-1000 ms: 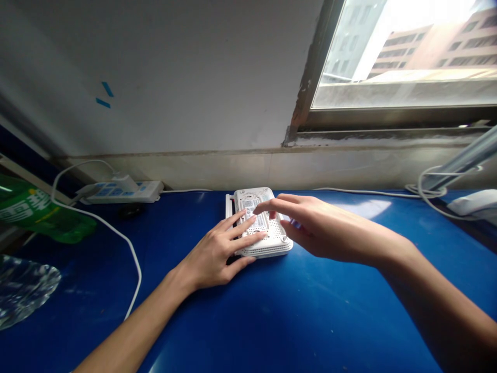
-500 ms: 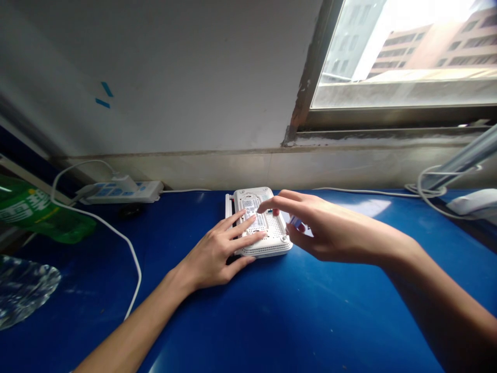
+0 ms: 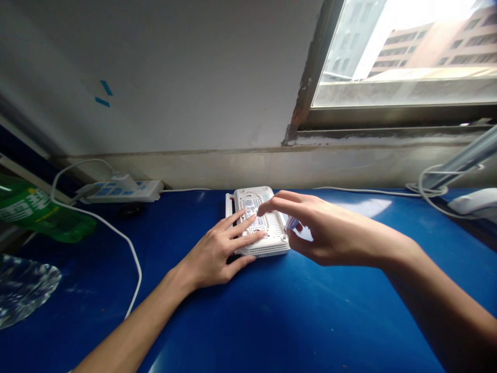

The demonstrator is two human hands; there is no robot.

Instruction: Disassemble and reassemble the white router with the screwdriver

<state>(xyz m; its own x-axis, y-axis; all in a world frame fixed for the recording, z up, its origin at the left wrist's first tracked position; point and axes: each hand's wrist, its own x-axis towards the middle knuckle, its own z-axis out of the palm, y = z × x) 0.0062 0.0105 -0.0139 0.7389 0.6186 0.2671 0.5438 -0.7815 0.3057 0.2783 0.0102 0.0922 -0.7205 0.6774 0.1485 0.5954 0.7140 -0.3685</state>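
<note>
A white router [image 3: 276, 224] lies on the blue tabletop, its vented, labelled face up and an antenna [image 3: 229, 206] along its left side. My left hand [image 3: 219, 253] rests flat on the router's left part, fingers spread across the label. Over the right edge of the router is my right hand [image 3: 324, 228], thumb and fingers bent around a small white-and-blue item [image 3: 292, 223]. The fingers hide most of that item, so its kind is unclear. My right index fingertip hovers at or touches the label; I cannot tell which.
A white power strip [image 3: 124, 191] with a plugged-in cable lies at the back left. A green bottle [image 3: 42, 212] and a clear plastic bottle [image 3: 27, 290] lie at the left. A white cable [image 3: 132, 248] crosses the table there. A metal pole [image 3: 462, 160] wrapped in cable stands at the right.
My right thumb and the white-and-blue item have shifted slightly, the item now tilted differently at the router's right edge. My left hand stays where it was.
</note>
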